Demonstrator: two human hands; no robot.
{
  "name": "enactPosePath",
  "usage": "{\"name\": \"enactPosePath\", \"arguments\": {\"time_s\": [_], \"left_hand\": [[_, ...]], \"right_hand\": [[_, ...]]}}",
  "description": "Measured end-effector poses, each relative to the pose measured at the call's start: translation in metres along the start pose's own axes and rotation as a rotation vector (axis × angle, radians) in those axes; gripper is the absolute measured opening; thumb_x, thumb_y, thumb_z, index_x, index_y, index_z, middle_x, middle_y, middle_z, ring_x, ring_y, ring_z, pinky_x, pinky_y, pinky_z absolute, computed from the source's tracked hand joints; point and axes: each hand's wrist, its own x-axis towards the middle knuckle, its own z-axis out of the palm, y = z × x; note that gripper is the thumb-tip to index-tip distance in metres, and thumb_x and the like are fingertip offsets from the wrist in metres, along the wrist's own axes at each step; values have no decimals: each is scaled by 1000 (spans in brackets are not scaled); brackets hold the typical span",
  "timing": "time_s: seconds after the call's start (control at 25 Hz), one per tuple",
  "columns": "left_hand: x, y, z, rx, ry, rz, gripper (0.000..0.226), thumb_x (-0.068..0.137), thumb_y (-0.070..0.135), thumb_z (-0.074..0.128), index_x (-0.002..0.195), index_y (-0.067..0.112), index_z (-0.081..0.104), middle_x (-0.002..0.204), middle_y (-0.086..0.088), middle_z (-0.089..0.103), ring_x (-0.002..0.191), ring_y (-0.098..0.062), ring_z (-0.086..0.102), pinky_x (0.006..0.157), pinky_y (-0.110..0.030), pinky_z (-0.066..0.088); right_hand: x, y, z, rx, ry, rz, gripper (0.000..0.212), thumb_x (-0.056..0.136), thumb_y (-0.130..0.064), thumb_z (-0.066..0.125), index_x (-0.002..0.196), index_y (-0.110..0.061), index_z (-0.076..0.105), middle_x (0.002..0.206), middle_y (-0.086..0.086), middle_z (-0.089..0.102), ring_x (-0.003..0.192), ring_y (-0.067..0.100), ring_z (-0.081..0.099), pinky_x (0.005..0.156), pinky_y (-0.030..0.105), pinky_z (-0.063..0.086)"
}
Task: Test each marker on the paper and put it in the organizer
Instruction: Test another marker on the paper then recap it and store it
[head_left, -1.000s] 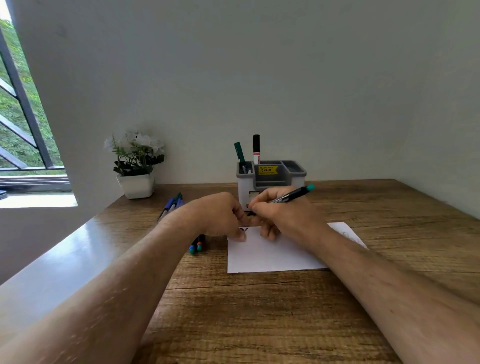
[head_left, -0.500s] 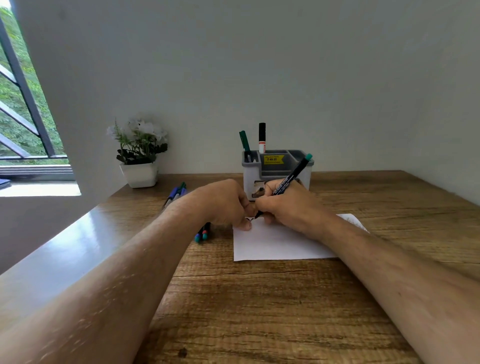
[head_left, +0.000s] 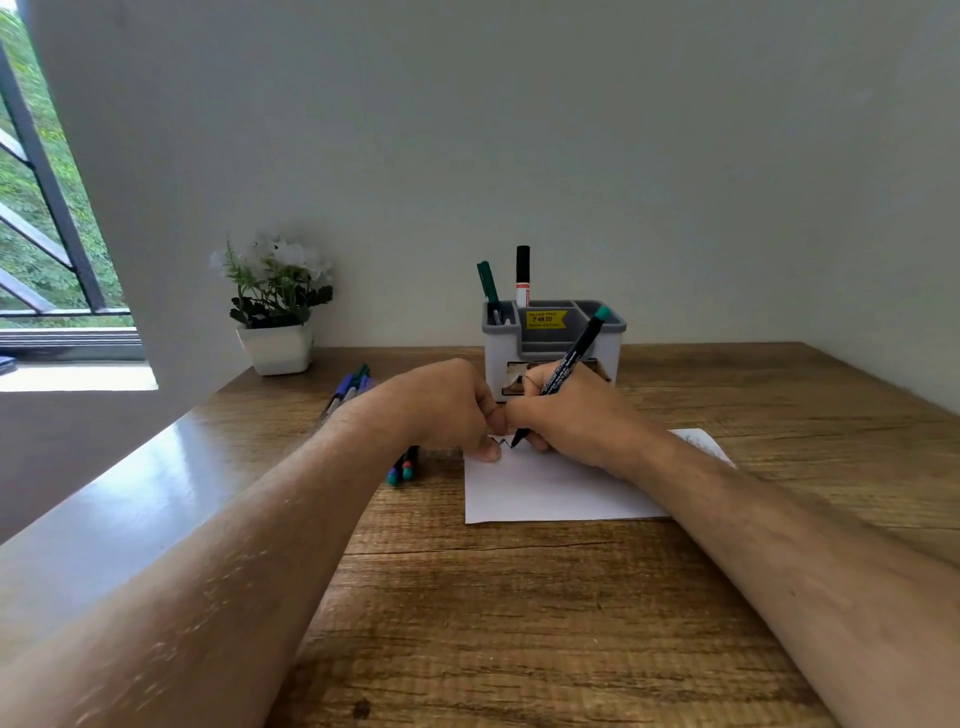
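My right hand (head_left: 576, 415) grips a black marker with a teal end (head_left: 569, 364), tilted up toward the organizer. Its tip touches the white paper (head_left: 545, 493) near the top left corner, where a small black zigzag shows. My left hand (head_left: 447, 410) lies beside it with curled fingers and a fingertip pressing on the paper's corner; the inside of the fist is hidden. The grey and white organizer (head_left: 608, 325) stands just behind the hands, with a green marker (head_left: 487, 283) and a black-capped marker (head_left: 522, 275) upright in its left compartments.
Several loose markers (head_left: 405, 467) lie left of the paper, partly under my left wrist. More blue and green markers (head_left: 348, 387) lie farther back. A white pot of flowers (head_left: 278, 343) stands at the back left by the wall. A window ledge is on the left.
The marker has swung from nearly flat to steeply tilted, and its tip has come down on the paper and drawn a zigzag. My left hand stays at the paper's corner.
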Motion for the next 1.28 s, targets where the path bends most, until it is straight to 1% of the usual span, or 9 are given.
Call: {"name": "enactPosePath", "arguments": {"time_s": [0.12,0.24,0.32,0.44,0.64,0.76,0.96,1.2,1.28], "left_hand": [[0,1,1,8,-6,-1,30,81,25,76,111,22,70,116,4,63,99,-10,48,88,-29,33],[-1,1,0,2,-4,1,31,81,24,76,112,22,71,117,5,63,100,-10,48,89,-29,33],[-2,1,0,4,1,10,30,81,25,76,111,23,71,112,7,62,100,-10,48,89,-28,34],[-3,2,0,14,2,14,29,82,25,76,110,23,70,102,8,58,97,-9,48,89,-29,35],[-3,2,0,6,-1,9,28,82,23,75,109,23,70,116,6,63,107,-12,50,93,-30,34],[-2,2,0,7,8,0,30,81,24,76,110,21,70,109,5,63,99,-11,50,88,-29,36],[-3,3,0,13,11,1,31,81,24,76,111,21,69,97,8,58,95,-11,49,85,-29,36],[-5,5,-2,5,-9,7,27,83,21,75,109,22,71,120,6,61,105,-10,47,93,-30,33],[-7,6,-2,0,-17,-4,29,82,21,76,110,23,70,117,6,61,109,-13,50,96,-32,35]], "right_hand": [[0,0,2,-25,12,-6,23,82,-28,68,64,-16,62,57,-1,64,48,1,53,56,25,43],[1,1,2,5,37,-7,25,80,-28,69,61,-15,57,57,3,61,52,9,53,59,30,46],[0,1,2,12,38,-3,26,78,-27,69,59,-15,56,57,4,60,52,10,53,59,29,46],[0,1,2,-19,27,-1,24,81,-29,68,63,-15,62,55,-1,63,46,1,52,53,22,42],[1,0,3,-19,48,-7,25,81,-29,68,62,-15,58,58,2,61,51,7,52,55,25,44],[1,0,2,8,10,-27,26,79,-30,69,61,-15,56,54,-1,58,49,6,52,57,28,45],[1,2,0,-29,-17,-45,26,79,-33,68,61,-17,58,50,-4,62,45,0,53,57,26,45],[2,4,0,-28,62,10,23,80,-25,69,62,-17,56,55,-2,58,54,9,54,54,25,42],[2,6,0,1,67,20,21,80,-23,67,63,-18,55,58,0,59,56,11,54,56,27,45]]}}
